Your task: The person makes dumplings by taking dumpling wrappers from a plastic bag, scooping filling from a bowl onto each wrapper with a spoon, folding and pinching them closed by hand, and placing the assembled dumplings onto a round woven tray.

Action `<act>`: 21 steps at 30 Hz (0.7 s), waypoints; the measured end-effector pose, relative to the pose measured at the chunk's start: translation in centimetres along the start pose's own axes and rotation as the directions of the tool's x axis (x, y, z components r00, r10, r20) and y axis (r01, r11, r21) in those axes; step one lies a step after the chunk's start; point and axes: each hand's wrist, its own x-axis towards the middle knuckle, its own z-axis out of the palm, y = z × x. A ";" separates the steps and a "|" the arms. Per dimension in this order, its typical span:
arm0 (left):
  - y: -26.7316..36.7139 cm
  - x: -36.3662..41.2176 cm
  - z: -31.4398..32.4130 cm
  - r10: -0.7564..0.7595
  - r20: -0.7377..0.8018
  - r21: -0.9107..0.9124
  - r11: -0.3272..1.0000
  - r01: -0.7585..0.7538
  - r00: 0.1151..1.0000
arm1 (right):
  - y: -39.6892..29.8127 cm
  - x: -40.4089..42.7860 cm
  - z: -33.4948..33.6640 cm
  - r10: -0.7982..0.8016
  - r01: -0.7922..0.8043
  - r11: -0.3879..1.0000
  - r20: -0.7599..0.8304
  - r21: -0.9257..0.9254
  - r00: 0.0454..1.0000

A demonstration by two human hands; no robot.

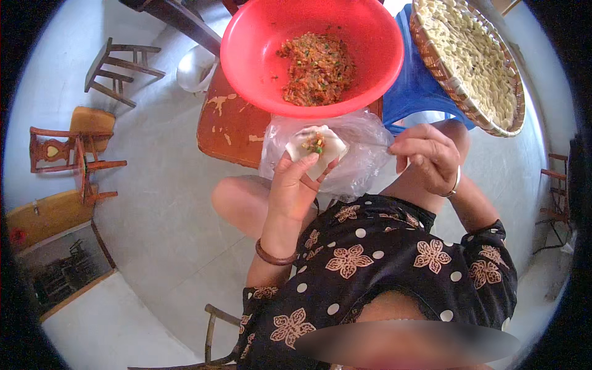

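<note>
My left hand (296, 178) holds a thin white dough wrapper (327, 166) spread over the fingers, thumb near its middle. A small lump of orange-and-green filling (315, 142) sits on the wrapper. To the right, my right hand (428, 155) is raised over my knee, its fingers curled and fingertips drawn together. A thin dark line shows at those fingertips; whether it is a held stick is unclear. A red plastic basin (249, 60) stands just beyond my hands, with a mound of chopped filling (319, 69) in it. Below the wrapper lies a clear plastic bag (365, 162).
A woven bamboo tray (439, 76) full of folded dough pieces (471, 60) stands at the upper right, above a blue plastic stool (407, 88). The basin rests over a worn brown wooden seat (231, 125). Wooden chairs (92, 148) and a stool (115, 69) stand at left.
</note>
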 end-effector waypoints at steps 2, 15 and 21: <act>0.0 -0.1 0.1 0.011 -0.010 -0.010 1.000 -0.012 1.000 | 0.4 1.6 -0.1 -0.170 0.157 0.944 -0.022 -0.290 0.985; -0.5 -1.0 -0.1 0.026 0.109 -0.119 0.993 -0.013 0.994 | 4.4 8.0 1.5 -0.240 0.264 0.553 0.152 -0.791 0.959; -0.9 -1.0 -0.2 0.031 0.103 -0.213 0.977 -0.008 0.994 | 3.9 2.9 1.0 -0.396 0.255 0.669 -0.045 -0.698 0.917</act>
